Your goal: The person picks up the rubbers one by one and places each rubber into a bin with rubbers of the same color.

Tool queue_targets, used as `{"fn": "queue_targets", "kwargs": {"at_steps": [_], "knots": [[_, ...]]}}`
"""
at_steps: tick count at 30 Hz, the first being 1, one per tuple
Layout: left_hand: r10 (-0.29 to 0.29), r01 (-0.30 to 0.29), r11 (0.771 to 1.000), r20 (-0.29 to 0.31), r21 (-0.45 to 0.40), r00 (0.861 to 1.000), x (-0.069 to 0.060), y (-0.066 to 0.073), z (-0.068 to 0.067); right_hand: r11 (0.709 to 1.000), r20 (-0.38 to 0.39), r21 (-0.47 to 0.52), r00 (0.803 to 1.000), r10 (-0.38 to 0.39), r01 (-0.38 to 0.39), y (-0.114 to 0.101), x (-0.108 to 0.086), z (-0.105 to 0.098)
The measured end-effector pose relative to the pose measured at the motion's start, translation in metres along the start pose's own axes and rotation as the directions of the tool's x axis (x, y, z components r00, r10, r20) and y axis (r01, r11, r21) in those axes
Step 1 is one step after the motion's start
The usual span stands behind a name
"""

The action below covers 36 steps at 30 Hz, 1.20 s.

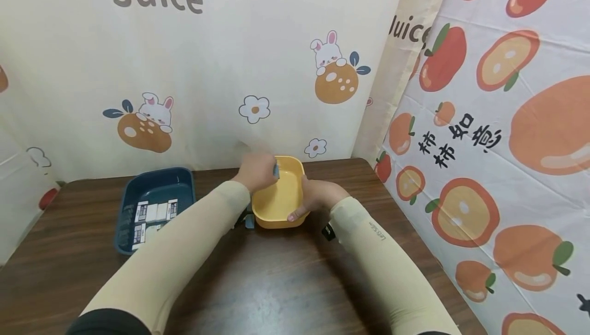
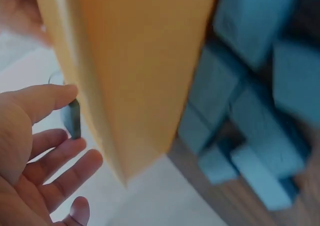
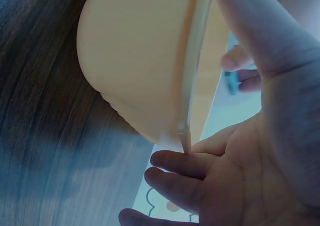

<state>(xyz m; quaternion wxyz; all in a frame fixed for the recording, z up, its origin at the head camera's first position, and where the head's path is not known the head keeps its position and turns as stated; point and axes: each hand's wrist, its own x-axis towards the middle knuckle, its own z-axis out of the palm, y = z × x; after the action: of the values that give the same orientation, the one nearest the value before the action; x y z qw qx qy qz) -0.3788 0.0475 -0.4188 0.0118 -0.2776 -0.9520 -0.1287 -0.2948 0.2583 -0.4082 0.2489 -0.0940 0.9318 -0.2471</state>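
My left hand (image 1: 259, 172) is over the left rim of a yellow plastic bin (image 1: 278, 199). Between its thumb and fingertips it pinches a small blue block (image 2: 71, 118), which also shows beyond the rim in the right wrist view. The other fingers spread loosely. My right hand (image 1: 320, 195) grips the bin's right side, with the rim (image 3: 192, 75) between thumb and fingers. Several blue blocks (image 2: 262, 126) lie close together on the table beside the bin's left wall; the left forearm mostly hides them in the head view.
A dark blue tray (image 1: 159, 173) at the left holds several white packs with dark printed labels (image 1: 156, 212). The brown wooden table (image 1: 272, 284) meets printed curtains (image 1: 221, 68) at its back and right edges.
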Motion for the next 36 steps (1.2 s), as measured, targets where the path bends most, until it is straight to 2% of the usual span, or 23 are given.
{"fn": "queue_targets", "kwargs": {"at_steps": [5, 9, 14, 20, 26, 30, 36], "knots": [[0.017, -0.015, 1.000, 0.074, -0.018, 0.997, 0.007, 0.021, 0.011, 0.999, -0.015, -0.043, 1.000, -0.008, 0.007, 0.002, -0.001, 0.001], [0.009, -0.011, 1.000, 0.113, 0.016, 0.994, 0.014, 0.036, 0.009, 0.998, -0.023, -0.065, 1.000, 0.010, -0.011, 0.004, -0.001, 0.001], [0.000, -0.004, 1.000, 0.137, 0.027, 0.991, 0.025, 0.048, 0.007, 0.996, -0.022, -0.094, 1.000, 0.010, -0.012, 0.004, -0.001, 0.000], [-0.045, 0.036, 0.998, 0.170, 0.058, 0.984, 0.036, 0.052, 0.011, 0.997, -0.010, -0.075, 1.000, 0.013, -0.014, -0.002, -0.001, 0.001], [-0.070, 0.052, 0.994, 0.184, 0.099, 0.980, 0.041, 0.050, 0.025, 0.994, -0.024, -0.107, 1.000, 0.004, -0.007, -0.003, 0.003, 0.004], [-0.054, 0.029, 0.988, 0.169, 0.149, 0.984, 0.044, 0.053, 0.031, 0.990, -0.047, -0.141, 0.999, 0.021, -0.027, -0.001, 0.004, 0.004], [-0.021, -0.004, 0.990, 0.178, 0.141, 0.984, 0.046, 0.058, 0.035, 0.985, -0.050, -0.141, 0.995, 0.089, -0.095, 0.002, 0.002, 0.003]]}}
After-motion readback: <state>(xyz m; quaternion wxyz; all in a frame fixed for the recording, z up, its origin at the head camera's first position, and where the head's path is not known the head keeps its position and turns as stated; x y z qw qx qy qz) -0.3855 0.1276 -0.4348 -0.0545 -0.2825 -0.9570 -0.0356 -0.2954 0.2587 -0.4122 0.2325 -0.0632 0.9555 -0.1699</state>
